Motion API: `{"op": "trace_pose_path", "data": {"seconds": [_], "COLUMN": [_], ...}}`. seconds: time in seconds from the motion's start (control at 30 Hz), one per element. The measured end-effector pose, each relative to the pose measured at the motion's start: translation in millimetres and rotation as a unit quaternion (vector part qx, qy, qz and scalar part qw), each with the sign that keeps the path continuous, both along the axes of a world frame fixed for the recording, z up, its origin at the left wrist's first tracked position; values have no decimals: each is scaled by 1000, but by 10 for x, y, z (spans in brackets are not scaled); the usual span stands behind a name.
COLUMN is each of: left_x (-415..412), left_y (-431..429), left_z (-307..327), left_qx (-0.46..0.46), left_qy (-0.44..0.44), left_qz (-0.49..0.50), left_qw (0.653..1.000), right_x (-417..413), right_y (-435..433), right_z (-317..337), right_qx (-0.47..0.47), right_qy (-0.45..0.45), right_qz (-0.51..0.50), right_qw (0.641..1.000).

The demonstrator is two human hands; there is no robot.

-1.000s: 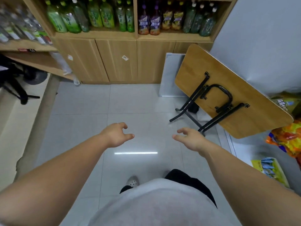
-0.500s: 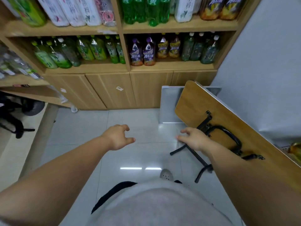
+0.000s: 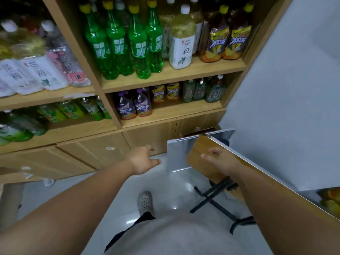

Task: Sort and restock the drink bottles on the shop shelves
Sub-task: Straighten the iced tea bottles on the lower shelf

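**Shelving unit** (image 3: 173, 76): wood, with two open tiers above closed cabinet doors (image 3: 92, 150). An upright divider split each tier into a left and a right compartment.

**Upper tier, right compartment:**
- A row of green bottles (image 3: 119, 45) with yellow caps stood upright from the left end along the front edge.
- One white-labelled tea bottle (image 3: 181, 46) stood just beside them, near the middle of that edge.
- Two dark tea bottles (image 3: 225, 41) with yellow-and-purple labels stood at the right end.

**Upper tier, left compartment:** pale-labelled bottles (image 3: 33, 74) lined the front edge, too blurred to count.

**Lower tier, right compartment:**
- Two purple-capped bottles (image 3: 135, 106) stood at the front left corner.
- Two small yellow-labelled bottles (image 3: 165, 92) stood further back.
- Dark green bottles (image 3: 203, 89) stood toward the right end.

**Lower tier, left compartment:** green-labelled bottles (image 3: 73, 109), blurred.

**Left hand** (image 3: 141, 160): held out low in front of the cabinet doors. The fingers were loosely curled, the thumb pointed right, and it held nothing.

**Right hand** (image 3: 219, 160): held out at the same level. The fingers were relaxed and slightly spread, and it was empty. It showed against the wooden top of the folded table, and contact with the top could not be told.

**Folded table** (image 3: 197, 153): tilted on its edge along the grey wall (image 3: 285, 89), with its black legs (image 3: 215, 199) facing outward.

**Grey panel** (image 3: 176, 155): stood on the floor against the cabinet, partly behind the table.

**Grey perforated shoe** (image 3: 145, 201): on the pale floor (image 3: 173, 183), between the two forearms.
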State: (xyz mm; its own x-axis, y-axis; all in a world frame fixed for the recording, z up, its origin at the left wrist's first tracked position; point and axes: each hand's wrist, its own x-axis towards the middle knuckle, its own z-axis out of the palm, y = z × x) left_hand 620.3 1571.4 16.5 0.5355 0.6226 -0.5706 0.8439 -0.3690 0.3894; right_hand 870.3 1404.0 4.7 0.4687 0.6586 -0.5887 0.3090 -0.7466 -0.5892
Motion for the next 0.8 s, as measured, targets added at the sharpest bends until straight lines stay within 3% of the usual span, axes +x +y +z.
{"op": "trace_pose_path", "data": {"seconds": [0.2, 0.43, 0.8], "left_x": [674, 1620, 3152], "left_y": [1002, 1516, 1750], "left_z": [311, 548, 1082], "left_qx": [53, 54, 162], "left_qy": [-34, -81, -269], "left_qz": [-114, -141, -5], "left_qw": [992, 985, 950], "right_x": [304, 871, 2420], "right_y": [634, 1001, 1950], "right_z": [298, 631, 1080], "right_qx": [30, 57, 245], "right_qy": [-42, -82, -189], "right_qz": [-73, -125, -108], "right_qw": [996, 987, 945]}}
